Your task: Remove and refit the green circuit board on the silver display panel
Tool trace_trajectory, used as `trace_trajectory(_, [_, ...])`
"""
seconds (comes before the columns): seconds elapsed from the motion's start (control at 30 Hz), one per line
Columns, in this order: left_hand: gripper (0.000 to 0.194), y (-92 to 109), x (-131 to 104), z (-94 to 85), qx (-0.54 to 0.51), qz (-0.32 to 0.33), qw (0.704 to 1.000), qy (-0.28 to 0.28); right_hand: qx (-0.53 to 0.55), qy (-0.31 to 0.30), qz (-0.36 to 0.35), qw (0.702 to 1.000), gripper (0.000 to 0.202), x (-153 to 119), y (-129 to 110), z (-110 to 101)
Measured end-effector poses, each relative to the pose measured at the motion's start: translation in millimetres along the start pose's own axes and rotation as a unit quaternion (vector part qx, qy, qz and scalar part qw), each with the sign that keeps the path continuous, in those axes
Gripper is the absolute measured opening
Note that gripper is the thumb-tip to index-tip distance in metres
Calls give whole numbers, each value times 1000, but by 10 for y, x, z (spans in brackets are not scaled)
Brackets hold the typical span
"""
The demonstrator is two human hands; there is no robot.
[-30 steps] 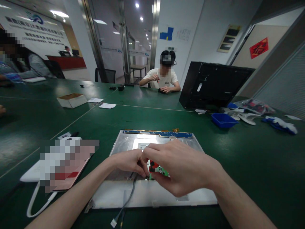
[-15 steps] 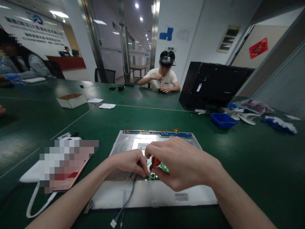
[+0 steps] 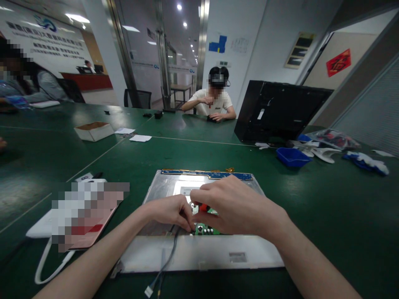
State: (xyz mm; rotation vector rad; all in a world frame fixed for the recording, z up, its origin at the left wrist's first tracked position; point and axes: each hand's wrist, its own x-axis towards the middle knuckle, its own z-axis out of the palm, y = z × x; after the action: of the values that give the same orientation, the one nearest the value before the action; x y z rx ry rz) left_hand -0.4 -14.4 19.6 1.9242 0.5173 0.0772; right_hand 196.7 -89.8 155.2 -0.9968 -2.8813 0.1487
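Two bare hands work above a flat metal panel that lies on the green table. The green circuit board sits on the middle of the panel, partly covered from above by the right hand. That hand is curled nearly closed, thumb and fingers drawn in around a red object, most of which is hidden, so its full shape cannot be told. The left hand reaches over the panel's left half, thumb and fingertips bunched low at the board's left edge; whether they pinch a small part or only press there cannot be told. A blue circuit strip runs along the panel's far edge. From beside the left hand a grey cable crosses the panel and hangs past its near edge, ending in a white connector. Left of the panel lies a pink slab, partly blurred, with a white cord near it. Beyond the panel to the right are a blue tray and a black monitor; straight beyond it sits a co-worker.
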Motion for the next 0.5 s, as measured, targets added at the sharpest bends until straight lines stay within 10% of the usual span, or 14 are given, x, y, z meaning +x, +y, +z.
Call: trace_trajectory(0.5, [14,-11,-5,-3,15,-7,1000,13,-13,5,-1,1000,13,33,-16,3])
